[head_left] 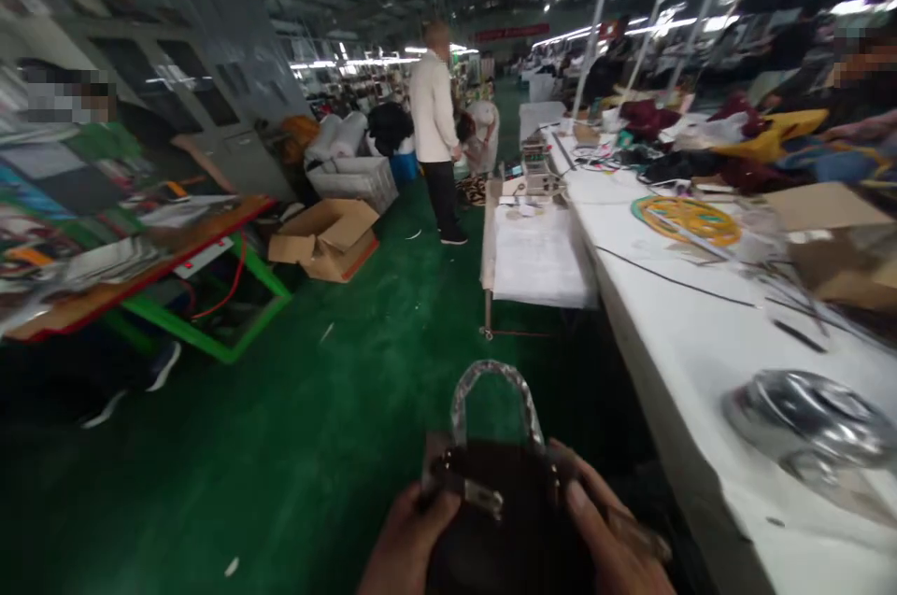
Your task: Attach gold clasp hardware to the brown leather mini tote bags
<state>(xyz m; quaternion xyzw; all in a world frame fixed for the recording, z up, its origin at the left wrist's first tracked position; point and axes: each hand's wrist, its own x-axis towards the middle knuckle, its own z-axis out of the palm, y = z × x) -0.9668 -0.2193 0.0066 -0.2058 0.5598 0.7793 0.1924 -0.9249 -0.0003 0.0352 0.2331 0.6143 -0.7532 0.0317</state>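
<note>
A dark brown handbag (501,520) is held upright low in the head view. Its raised handle (494,369) is wrapped in clear plastic, and a metal clasp (483,498) shows on its front. My left hand (413,534) grips the bag's left side, thumb on the front near the clasp. On the opposite side my right hand (609,530) is closed on the bag, its thumb against the front and its fingers behind. The bag's bottom lies outside the frame.
A long white table (673,333) runs along the right, bearing a shiny metal object (813,417) and coiled yellow cord (690,219). A cardboard box (329,235) and a green-legged workbench (231,333) stand left. A person (434,128) stands ahead on the green floor.
</note>
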